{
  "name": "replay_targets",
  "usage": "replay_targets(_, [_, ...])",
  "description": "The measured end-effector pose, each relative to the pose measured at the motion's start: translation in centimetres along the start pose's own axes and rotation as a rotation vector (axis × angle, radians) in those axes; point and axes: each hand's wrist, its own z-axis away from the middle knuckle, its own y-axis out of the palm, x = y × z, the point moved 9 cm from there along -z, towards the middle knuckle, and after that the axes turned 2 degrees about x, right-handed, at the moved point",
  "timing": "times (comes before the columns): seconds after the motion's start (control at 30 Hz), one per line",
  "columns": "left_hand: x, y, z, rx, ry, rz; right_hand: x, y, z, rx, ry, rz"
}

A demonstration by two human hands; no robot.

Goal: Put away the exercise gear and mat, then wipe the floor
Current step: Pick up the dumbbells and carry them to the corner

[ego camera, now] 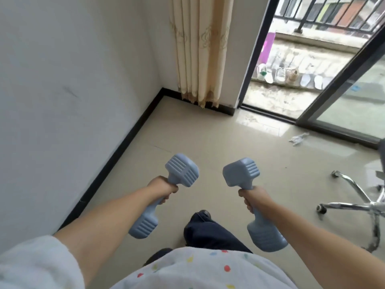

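I hold two grey-blue dumbbells above the beige tiled floor (pixel 208 132). My left hand (pixel 163 189) is wrapped around the handle of the left dumbbell (pixel 182 171), whose far head points up and forward. The handle of the right dumbbell (pixel 241 172) is gripped by my right hand (pixel 255 198), and its near head hangs low by my right forearm. Both dumbbells are tilted, held about waist height in front of me. No mat is in view.
A white wall (pixel 73 90) with black skirting runs along the left to a corner with a cream curtain (pixel 200 49). An open sliding glass door (pixel 354 90) leads to a balcony with shoes (pixel 281 75). A chrome chair base (pixel 358 203) stands right; a crumpled scrap (pixel 298 138) lies near the door.
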Motion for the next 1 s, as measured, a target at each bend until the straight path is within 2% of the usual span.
replay_targets(0.23, [-10.8, -8.1, -9.6, 0.006, -0.026, 0.001, 12.4, -3.7, -9.5, 0.031, 0.053, -0.016])
replay_targets(0.4, [-20.2, -11.8, -18.9, 0.056, 0.011, 0.013, 20.0, -6.7, -17.6, -0.024, 0.077, -0.011])
replay_targets(0.6, [-32.3, -15.2, -28.6, 0.143, 0.034, -0.052, 28.4, -11.2, -25.6, -0.09, 0.122, -0.116])
replay_targets(0.73, [-38.3, -16.5, -33.9, 0.175, 0.017, -0.123, 31.7, -14.2, -30.2, -0.116, 0.165, -0.161])
replay_targets(1.0, [-44.0, -14.2, -48.7, 0.19, -0.097, -0.176, 32.6, -18.1, -44.1, -0.065, 0.301, -0.193])
